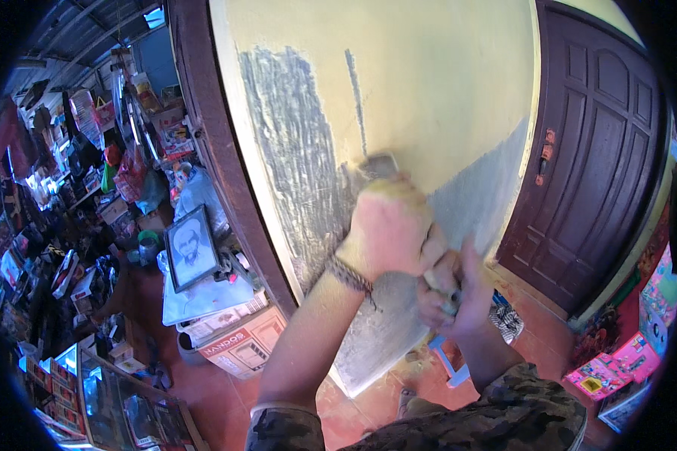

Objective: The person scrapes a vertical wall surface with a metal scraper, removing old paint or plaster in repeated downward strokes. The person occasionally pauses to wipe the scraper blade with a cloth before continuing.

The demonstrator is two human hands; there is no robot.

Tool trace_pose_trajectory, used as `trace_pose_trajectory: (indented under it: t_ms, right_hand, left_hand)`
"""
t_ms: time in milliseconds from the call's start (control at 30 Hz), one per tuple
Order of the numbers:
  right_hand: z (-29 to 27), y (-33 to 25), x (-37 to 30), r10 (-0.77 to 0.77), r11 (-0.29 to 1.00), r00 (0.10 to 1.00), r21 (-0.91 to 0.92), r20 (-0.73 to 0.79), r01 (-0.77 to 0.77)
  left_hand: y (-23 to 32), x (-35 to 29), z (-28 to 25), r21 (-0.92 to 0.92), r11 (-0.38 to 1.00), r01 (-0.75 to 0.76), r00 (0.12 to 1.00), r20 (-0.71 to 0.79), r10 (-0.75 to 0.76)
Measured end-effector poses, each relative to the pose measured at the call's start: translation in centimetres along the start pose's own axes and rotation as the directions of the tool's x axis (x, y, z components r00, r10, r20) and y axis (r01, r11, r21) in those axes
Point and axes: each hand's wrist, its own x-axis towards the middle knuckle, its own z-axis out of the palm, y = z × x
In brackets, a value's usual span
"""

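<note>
My left hand (387, 229) presses flat on a scraper blade (380, 165) against the yellow wall (429, 75), at the edge of the grey scraped patch (301, 173); its fingers are curled over the blade. My right hand (447, 289) sits just below, fingers closed round the tool's handle (436, 282). A dark wooden door (587, 158) stands to the right.

I see my left hand (387, 225) pressing a flat grey metal scraper blade (380, 165) against the pale yellow wall (429, 83), my right hand (451, 289) gripping its handle, beside a dark brown panelled wooden door (594, 150).
</note>
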Motion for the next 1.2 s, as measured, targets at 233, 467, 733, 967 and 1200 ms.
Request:
trace_pose_trajectory:
  t_ms: [233, 467, 733, 967, 1200]
  right_hand:
    - [-2.6, 0.2, 0.3, 0.172, 0.977, 0.973, -0.152, 0.15, -0.149]
    - [-2.6, -0.3, 1.0, 0.101, 0.986, 0.992, -0.143, 0.072, -0.09]
    - [-3.8, -0.3, 1.3, -0.003, 0.954, 0.987, -0.294, 0.158, 0.05]
    - [-3.7, 0.1, 0.7, 0.047, 0.972, 0.998, -0.232, 0.052, -0.034]
    - [-3.5, -0.1, 1.4, -0.077, 0.934, 0.99, -0.338, 0.119, 0.113]
  left_hand:
    - [0.4, 0.7, -0.2, -0.089, 0.995, -0.043, 0.999, 0.004, 0.044]
    - [-0.4, 1.7, 0.4, -0.067, 0.997, -0.038, 0.999, -0.005, 0.038]
    - [-0.2, 3.1, 0.7, -0.061, 0.998, -0.021, 1.0, -0.02, 0.02]
    - [0.0, 0.6, 2.3, -0.045, 0.997, -0.065, 0.998, 0.008, 0.066]
    - [-0.2, 1.1, 2.2, -0.123, 0.991, -0.055, 0.998, 0.02, 0.058]
